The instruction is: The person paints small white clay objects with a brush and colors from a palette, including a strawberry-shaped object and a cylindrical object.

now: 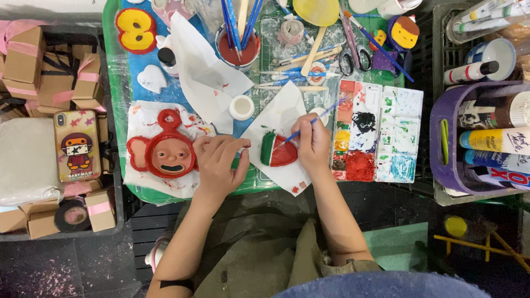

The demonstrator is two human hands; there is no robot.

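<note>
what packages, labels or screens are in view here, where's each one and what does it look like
Phone in a cartoon-figure case: far left on a grey bundle, upright rectangle, orange, red and brown.
Small brown cardboard boxes with pink tape: left edge, stacked cubes.
Labelled paint tubes: right, lying in a purple basket, white, yellow and blue.
White tube with red-banded label: upper right, lying slanted.
No lit screen shows.

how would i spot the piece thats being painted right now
Start at the green tray and find the white paper sheet beside the paint palette. On it, under the brush in the right hand, lies the small watermelon-slice piece: red with a green edge, unlike the bigger red face figure.
</note>
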